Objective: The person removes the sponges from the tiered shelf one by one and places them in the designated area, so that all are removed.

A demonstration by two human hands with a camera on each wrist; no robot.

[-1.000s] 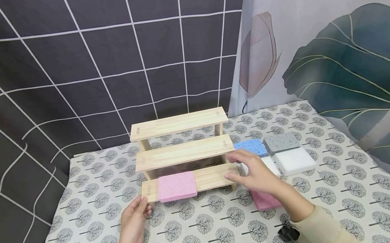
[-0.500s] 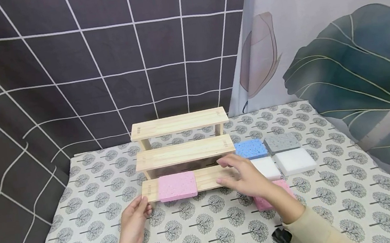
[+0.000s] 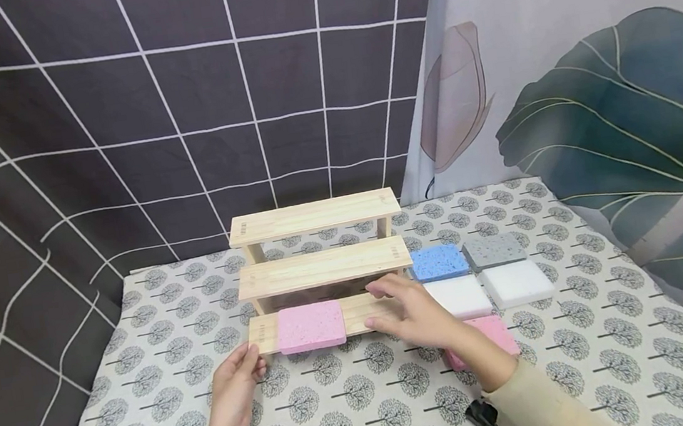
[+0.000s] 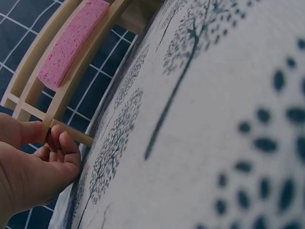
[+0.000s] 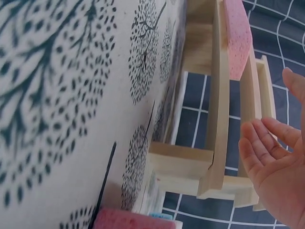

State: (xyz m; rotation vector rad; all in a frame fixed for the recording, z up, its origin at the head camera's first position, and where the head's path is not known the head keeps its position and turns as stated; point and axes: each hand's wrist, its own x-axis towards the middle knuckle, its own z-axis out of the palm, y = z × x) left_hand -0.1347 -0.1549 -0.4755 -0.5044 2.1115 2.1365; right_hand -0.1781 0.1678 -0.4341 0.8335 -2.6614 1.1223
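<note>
A three-tier wooden shelf [image 3: 323, 267] stands on the cloth-covered table. On its lowest step lies a pink sponge [image 3: 310, 326], left of the middle; the left wrist view also shows this pink sponge [image 4: 71, 45]. My left hand [image 3: 235, 389] pinches the left front corner of that step between thumb and fingers, as the left hand [image 4: 40, 167] in its wrist view confirms. Over the right part of the same step is my right hand [image 3: 416, 311], holding nothing, thumb and fingers spread apart. The right wrist view shows the right hand [image 5: 279, 162] with its palm in sight.
Right of the shelf lie a blue sponge [image 3: 439, 262], a grey sponge [image 3: 493, 250], two white sponges, one white sponge [image 3: 459, 297] nearer the shelf and another white sponge [image 3: 517, 283], and a second pink sponge [image 3: 494, 337] partly behind the right forearm. A dark tiled-pattern curtain [image 3: 186, 118] hangs behind.
My right hand has moved left along the lowest step, toward the pink sponge, uncovering more of the near white sponge and the second pink one. The left hand stays at the shelf corner.
</note>
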